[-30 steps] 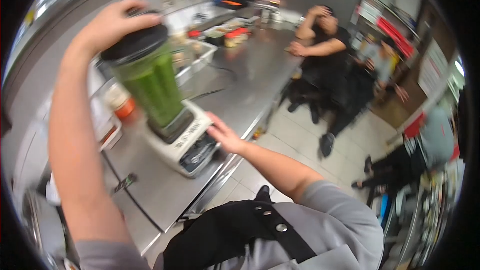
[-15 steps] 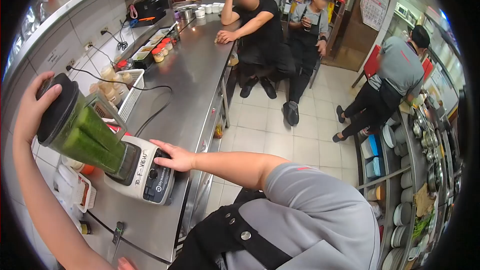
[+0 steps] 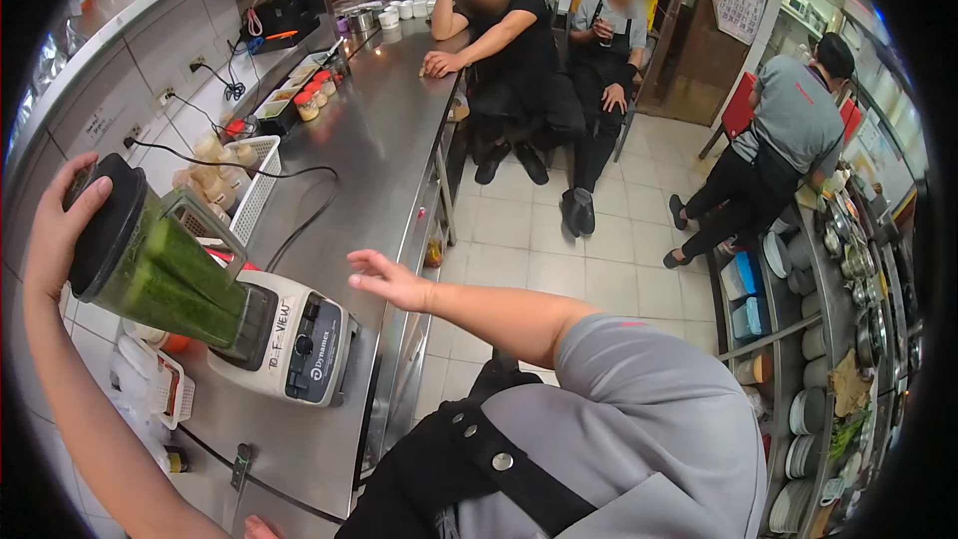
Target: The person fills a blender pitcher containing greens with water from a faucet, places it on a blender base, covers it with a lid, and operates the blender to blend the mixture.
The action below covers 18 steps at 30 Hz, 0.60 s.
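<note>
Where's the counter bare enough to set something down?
Bare steel counter lies between the looped cord and the seated person's hand; another free patch is between the blender base and the lower cable. Crowded: wall side, with white basket and red-lidded jars.

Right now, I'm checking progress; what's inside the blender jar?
A green mixture shows through its side; the black lid, under the left hand, hides whatever lies directly beneath.

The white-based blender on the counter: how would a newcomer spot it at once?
Find the long steel counter along the tiled wall. At its near end stands the white-based blender, the person's bare left hand on its black lid. Its clear jug of green contents sets it apart from the white plastic baskets nearby.
</note>
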{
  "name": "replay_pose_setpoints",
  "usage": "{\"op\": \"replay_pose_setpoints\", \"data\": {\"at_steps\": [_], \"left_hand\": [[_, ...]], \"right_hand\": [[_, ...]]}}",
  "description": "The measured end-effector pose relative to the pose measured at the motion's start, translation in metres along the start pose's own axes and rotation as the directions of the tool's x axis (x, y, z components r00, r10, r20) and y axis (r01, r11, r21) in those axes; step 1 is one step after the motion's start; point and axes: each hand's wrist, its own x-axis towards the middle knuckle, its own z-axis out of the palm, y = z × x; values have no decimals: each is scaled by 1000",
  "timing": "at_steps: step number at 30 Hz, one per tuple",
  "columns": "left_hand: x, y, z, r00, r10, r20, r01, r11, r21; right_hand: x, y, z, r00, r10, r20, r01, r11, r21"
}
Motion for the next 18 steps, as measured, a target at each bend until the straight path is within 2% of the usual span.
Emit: {"op": "replay_pose_setpoints", "data": {"at_steps": [1,4,5,6,7,8,11,18], "left_hand": [[2,-6,1,999,32,-19,-32,999,-2],[0,2,1,1000,-29,-10,29,999,30],[0,2,1,999,-36,6,36,999,15],[10,-20,-2,1000,-16,14,15,999,43],[12,-18,-3,996,-72,56,70,997,36],[20,-32,-6,998,-39,54,37,999,39],[16,-22,-3,996,-36,76,33,999,37],[1,8,2,998,9,68,-8,1000,-13]], "right_hand": [[5,23,-4,999,-31,-21,33,995,93],[-16,8,-32,995,96,25,-99,974,204],[-21,6,-38,996,87,20,-89,961,263],[-25,5,-45,996,85,17,-86,943,321],[-33,-4,-51,993,118,27,-120,932,343],[-38,-8,-58,992,116,47,-126,917,379],[-50,-21,-71,995,91,45,-101,887,450],[-67,-39,-84,995,98,36,-104,877,468]]}}
